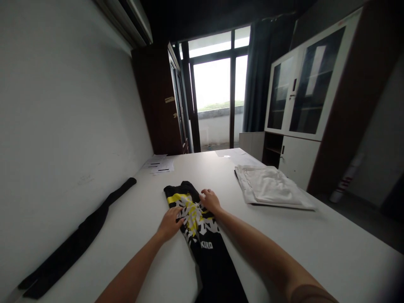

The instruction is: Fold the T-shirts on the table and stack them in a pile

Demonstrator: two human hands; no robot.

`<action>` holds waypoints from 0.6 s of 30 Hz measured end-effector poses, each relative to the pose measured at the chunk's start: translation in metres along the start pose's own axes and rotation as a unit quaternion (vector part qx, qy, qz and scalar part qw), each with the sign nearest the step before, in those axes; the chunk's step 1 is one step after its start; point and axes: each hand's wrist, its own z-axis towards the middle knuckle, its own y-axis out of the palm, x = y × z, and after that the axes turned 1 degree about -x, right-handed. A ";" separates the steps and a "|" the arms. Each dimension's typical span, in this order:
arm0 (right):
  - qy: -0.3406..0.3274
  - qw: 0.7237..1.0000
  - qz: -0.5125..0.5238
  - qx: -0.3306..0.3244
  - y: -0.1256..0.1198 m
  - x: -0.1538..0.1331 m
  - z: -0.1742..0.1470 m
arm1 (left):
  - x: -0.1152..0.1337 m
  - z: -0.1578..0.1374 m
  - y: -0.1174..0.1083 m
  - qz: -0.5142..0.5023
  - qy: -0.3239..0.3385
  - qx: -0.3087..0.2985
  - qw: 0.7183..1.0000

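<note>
A black T-shirt (205,245) with a yellow and white print lies on the white table in front of me, folded into a long narrow strip. White letters show below the print, and its near end runs out of the bottom of the view. My left hand (170,224) grips the left edge beside the print, thumb and fingers closing on the cloth. On the opposite edge, slightly farther away, my right hand (211,201) has its fingers bent onto the fabric. Between both hands the printed cloth is wrinkled.
A dark folded garment (85,235) lies along the wall at left. White folded clothes (271,185) are stacked at right on the table (331,244). Papers (160,164) rest at the far left corner. A white cabinet (299,162) stands beyond the right edge.
</note>
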 end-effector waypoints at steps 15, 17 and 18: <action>0.093 0.922 0.376 -0.023 0.033 -0.027 0.036 | -0.005 -0.001 -0.017 0.041 -0.078 0.046 0.995; 0.110 0.886 0.450 -0.015 0.027 -0.015 0.037 | -0.011 0.000 -0.021 0.043 -0.090 0.063 0.993; 0.117 0.876 0.467 -0.014 0.023 -0.009 0.038 | -0.014 0.000 -0.022 0.041 -0.094 0.068 0.992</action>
